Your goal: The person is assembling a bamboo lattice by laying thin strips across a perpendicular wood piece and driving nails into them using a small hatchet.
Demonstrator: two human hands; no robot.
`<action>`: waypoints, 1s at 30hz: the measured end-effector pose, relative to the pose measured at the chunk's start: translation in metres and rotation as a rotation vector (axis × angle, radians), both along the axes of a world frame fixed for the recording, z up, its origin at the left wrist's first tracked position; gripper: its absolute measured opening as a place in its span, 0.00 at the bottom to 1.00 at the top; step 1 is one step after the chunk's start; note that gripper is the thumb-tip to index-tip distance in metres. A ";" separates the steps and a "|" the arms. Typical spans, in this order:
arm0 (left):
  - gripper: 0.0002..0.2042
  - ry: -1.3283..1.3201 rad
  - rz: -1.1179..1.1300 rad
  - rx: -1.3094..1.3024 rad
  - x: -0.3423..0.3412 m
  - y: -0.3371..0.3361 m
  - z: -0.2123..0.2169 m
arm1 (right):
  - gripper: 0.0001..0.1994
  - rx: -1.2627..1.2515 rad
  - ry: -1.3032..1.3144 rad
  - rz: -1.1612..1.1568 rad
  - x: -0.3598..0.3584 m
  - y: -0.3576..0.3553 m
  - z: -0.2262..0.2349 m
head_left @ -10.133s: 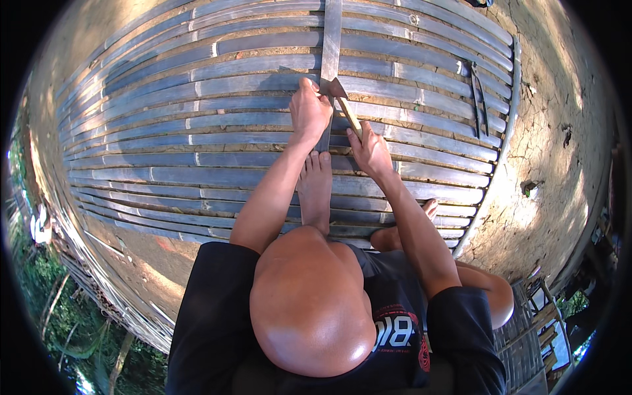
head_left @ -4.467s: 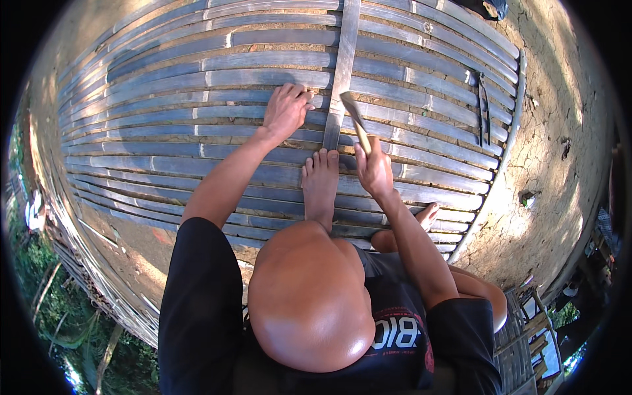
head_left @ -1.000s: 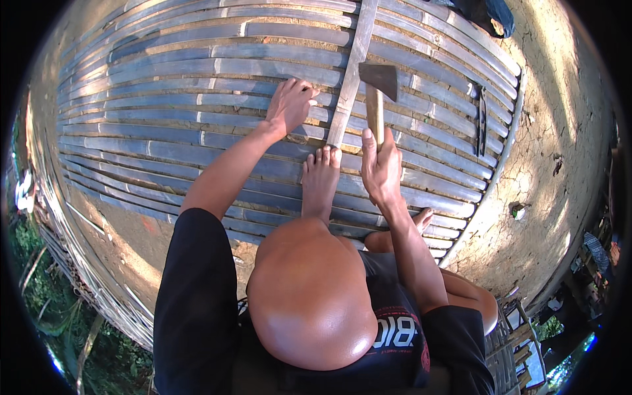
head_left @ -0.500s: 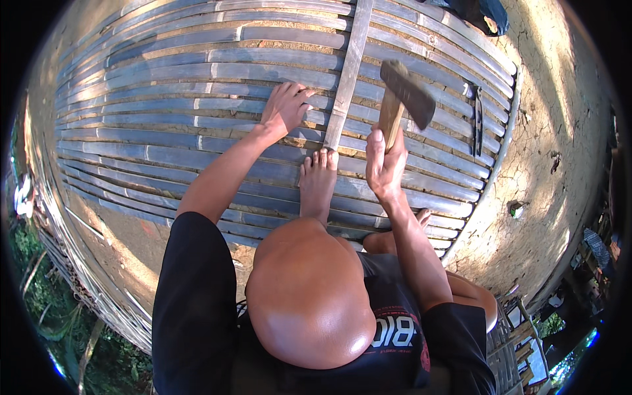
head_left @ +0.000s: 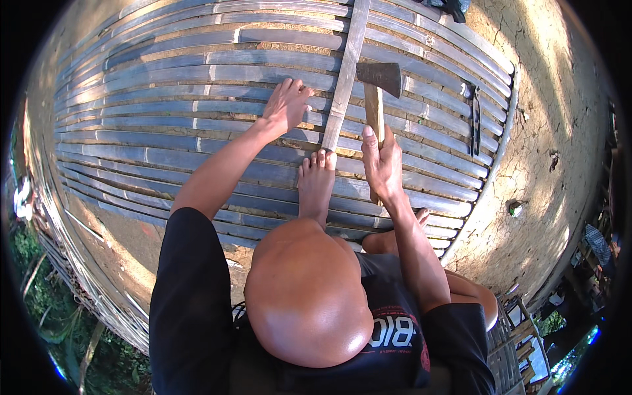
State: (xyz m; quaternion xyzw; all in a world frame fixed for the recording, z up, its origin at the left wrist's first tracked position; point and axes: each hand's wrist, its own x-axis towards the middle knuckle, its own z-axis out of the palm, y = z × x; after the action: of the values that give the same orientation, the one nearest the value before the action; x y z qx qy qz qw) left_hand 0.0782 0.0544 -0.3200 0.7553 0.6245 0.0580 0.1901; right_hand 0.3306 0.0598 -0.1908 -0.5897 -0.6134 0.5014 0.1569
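Observation:
A hatchet with a dark metal head (head_left: 383, 77) and pale wooden handle is gripped in my right hand (head_left: 383, 161), thumb along the handle. Its head is over the bamboo slats, just right of a narrow bamboo strip (head_left: 347, 72) that crosses them. My left hand (head_left: 288, 105) rests on the slats left of this strip, fingers apart and bent at the tips. Toes of my bare foot (head_left: 317, 181) press at the strip's near end. All of this is on a platform of split bamboo slats (head_left: 158, 92).
A dark, long, narrow tool (head_left: 475, 122) lies on the slats at the right. A bamboo pole (head_left: 503, 141) edges the platform there, with cracked bare earth (head_left: 546, 164) beyond. Thin sticks (head_left: 99, 296) are bundled at the lower left. Dark cloth (head_left: 454, 8) shows at the top.
The hatchet head has come down and to the left, nearer the crossing strip, and its blur is gone. My left hand stays in nearly the same place.

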 end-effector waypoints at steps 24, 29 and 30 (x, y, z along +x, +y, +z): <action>0.14 -0.117 0.175 -0.039 0.016 0.009 0.000 | 0.20 0.166 -0.009 0.024 0.010 -0.024 -0.040; 0.13 -0.051 0.127 -0.071 0.010 0.011 -0.007 | 0.20 -0.003 -0.221 0.127 0.017 -0.021 -0.062; 0.13 -0.048 0.132 -0.066 0.011 0.009 -0.008 | 0.20 -0.022 -0.188 0.100 0.015 -0.014 -0.045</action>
State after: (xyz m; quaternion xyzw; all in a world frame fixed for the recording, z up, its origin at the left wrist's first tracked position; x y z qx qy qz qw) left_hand 0.0892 0.0635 -0.3284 0.7041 0.6698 0.0680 0.2257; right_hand 0.3454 0.0457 -0.2353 -0.6044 -0.6486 0.4578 0.0670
